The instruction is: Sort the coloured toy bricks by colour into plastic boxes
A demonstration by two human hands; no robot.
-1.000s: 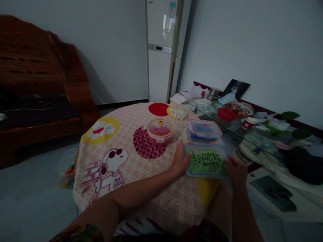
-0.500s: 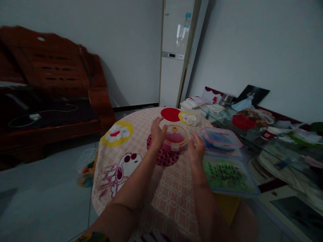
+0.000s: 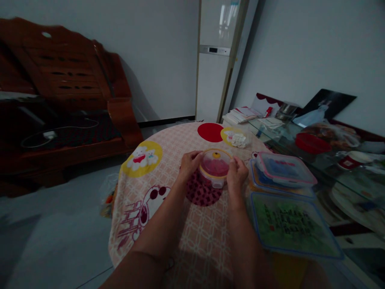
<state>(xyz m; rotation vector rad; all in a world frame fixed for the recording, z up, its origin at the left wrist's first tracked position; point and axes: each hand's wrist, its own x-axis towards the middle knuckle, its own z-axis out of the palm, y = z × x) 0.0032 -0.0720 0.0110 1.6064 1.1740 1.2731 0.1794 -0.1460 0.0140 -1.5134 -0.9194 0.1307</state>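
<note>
Container (image 3: pixel 215 167), round and lidded, sits squarely between my two hands, over the maroon patch (image 3: pixel 204 196) of the cloth (image 3: pixel 201 230) that covers the tabletop. It lies inward from the far edge, nearer to the right edge than my view makes easy to judge. My left grip (image 3: pixel 190 163) is against its left side, thumb up on the yellow rim of the clear lid (image 3: pixel 215 163); my right grip (image 3: pixel 237 172) mirrors it, thumb and fingers pinching the rim on the right. Fingertips below the rim are hidden from me, so I cannot tell how far they wrap under, nor whether the base is slightly raised. The yellow knob (image 3: pixel 216 155) stands between the thumbs, and the clear latch (image 3: pixel 217 184) faces me. Toward the far right edge I see a crumpled white wad (image 3: pixel 240 140). To the right of my right grip, along the right edge, a pink-rimmed box (image 3: pixel 285 168) lies on a blue-rimmed one, with a flat green box (image 3: pixel 294 226), black lettering on top, just nearer to me.
</note>
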